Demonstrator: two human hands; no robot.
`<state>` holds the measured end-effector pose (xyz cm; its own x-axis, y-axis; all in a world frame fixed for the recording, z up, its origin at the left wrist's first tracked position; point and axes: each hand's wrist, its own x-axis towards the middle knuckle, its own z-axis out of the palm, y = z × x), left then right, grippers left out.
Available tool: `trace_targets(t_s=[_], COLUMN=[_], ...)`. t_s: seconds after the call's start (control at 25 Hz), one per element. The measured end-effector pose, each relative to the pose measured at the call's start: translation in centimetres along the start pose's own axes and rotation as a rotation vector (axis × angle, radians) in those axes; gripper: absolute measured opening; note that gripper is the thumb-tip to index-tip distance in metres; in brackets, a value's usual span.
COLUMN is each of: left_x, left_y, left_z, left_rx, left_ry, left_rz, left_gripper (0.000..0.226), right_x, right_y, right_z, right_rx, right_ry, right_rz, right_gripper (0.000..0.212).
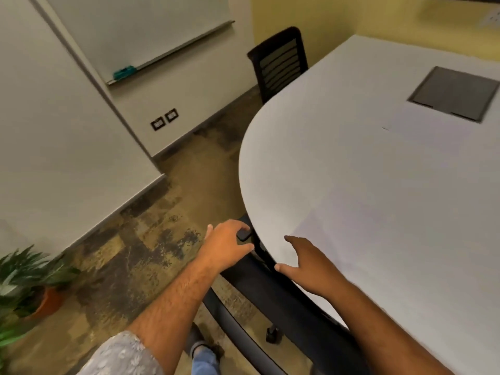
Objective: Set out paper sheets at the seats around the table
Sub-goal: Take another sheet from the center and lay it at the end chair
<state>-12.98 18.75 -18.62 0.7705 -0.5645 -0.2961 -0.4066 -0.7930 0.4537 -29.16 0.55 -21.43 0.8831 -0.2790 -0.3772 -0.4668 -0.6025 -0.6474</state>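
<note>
The large white table (338, 171) fills the right half of the head view. A pale paper sheet (422, 136) lies flat on it, next to a grey floor-box lid (454, 93). A fainter pale patch near my right arm may be another sheet; I cannot tell. A black office chair (273, 307) is tucked under the table's near edge. My left hand (227, 243) curls its fingers around the chair's black armrest (244, 236). My right hand (304, 262) hovers over the table edge above the chair, fingers spread, holding nothing.
A second black chair (278, 63) stands at the table's far curved end. A whiteboard (140, 31) with a teal eraser (124, 72) hangs on the left wall. A potted plant (29, 282) sits on the floor at the lower left. My foot (200, 345) is beside the chair.
</note>
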Motion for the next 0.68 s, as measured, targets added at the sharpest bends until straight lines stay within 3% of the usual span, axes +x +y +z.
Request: trace_targets(t_s=[0.28, 0.4, 0.68], left_x=[10.6, 12.6, 18.8], left_y=[-11.1, -15.6, -20.0], left_z=[-3.2, -5.3, -9.4], left_rx=[-0.158, -0.215, -0.220], left_ry=[-0.267, -0.335, -0.321], left_rz=[0.074, 0.052, 0.106], left_gripper=[0.074, 0.078, 0.091], right_x=[9.7, 12.3, 16.0], right_y=[-6.9, -9.8, -11.0], right_z=[5.6, 7.4, 8.2], right_rx=[0.018, -0.039, 0.039], right_ry=[0.147, 0.104, 0.153], right_rz=[0.311, 0.397, 0.574], right_gripper=[0.090, 0.090, 0.091])
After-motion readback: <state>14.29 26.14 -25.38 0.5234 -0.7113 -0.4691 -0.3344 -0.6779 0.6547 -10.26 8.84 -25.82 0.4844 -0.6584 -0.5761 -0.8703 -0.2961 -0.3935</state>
